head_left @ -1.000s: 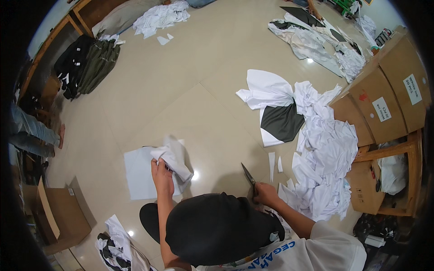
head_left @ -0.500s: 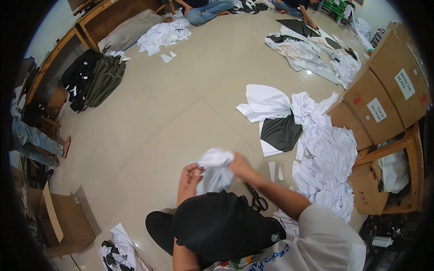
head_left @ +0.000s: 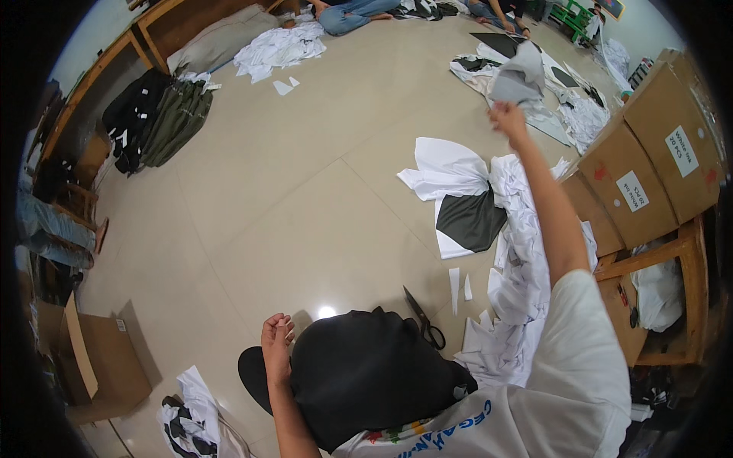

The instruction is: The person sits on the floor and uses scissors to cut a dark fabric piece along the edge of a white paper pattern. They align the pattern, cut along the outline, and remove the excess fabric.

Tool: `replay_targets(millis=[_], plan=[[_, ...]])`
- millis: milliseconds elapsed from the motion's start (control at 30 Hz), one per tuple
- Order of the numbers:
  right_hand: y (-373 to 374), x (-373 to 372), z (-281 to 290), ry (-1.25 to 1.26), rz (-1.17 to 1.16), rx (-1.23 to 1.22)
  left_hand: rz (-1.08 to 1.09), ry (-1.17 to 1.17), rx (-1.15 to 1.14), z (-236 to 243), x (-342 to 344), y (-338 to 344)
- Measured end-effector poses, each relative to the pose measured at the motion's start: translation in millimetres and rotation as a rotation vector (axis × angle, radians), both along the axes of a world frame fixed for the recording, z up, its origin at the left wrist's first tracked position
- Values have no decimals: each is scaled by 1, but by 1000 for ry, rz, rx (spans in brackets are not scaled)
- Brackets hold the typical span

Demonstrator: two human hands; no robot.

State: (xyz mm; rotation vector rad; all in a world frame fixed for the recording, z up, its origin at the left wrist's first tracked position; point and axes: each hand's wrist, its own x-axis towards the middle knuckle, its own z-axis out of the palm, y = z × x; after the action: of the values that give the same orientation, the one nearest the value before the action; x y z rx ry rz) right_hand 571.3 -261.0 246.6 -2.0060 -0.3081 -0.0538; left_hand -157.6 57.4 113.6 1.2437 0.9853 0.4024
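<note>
Firmly or loosely cannot be told, but a grey-white cloth appears to be pinched at its near edge by the bent fingers of the right hand, which is stretched toward the far right corner of the floor. From that grip the cloth is spread forward and slightly to the right, its long axis pointed away from the body; whether the spread cloth behind it is touched cannot be made out. The right hand is by far the nearer one; the left hand is held well apart near the floor's near edge, its fingers loosely curled with nothing seen in them. Below the right forearm, a white heap is partly hidden, and to its left a dark-and-white piece is laid out. Nearer the body, two slim scraps are left beside the heap, and the scissors are laid just beside the cap, tips aimed toward the far edge. The right side is bounded by stacked cartons; beyond the cloth, a co-worker's hand is seen close to the far cloths, with that space shared.
</note>
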Motion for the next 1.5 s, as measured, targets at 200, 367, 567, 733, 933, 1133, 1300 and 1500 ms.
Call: replay_targets(millis=[200, 367, 567, 733, 933, 1133, 1300, 1500], plan=[[-51, -173, -192, -21, 53, -582, 0, -29, -66, 1, 17, -13], [-57, -268, -241, -63, -105, -736, -41, 54, -50, -26, 5, 6], [-88, -243, -238, -266, -117, -390, -96, 164, 15, -26, 21, -7], [-40, -238, -192, -17, -186, 220, -87, 87, 10, -42, 14, 4], [68, -327, -161, 225, 229, 456, -248, 75, 7, -40, 49, -28], [147, -446, -147, 621, 820, 518, -181, -298, -759, -58, 113, -32], [108, -429, -254, 717, 946, 153, -112, -46, -262, -40, 136, -34], [83, -411, -277, 326, 761, -384, 48, -138, -277, -34, 114, -25]])
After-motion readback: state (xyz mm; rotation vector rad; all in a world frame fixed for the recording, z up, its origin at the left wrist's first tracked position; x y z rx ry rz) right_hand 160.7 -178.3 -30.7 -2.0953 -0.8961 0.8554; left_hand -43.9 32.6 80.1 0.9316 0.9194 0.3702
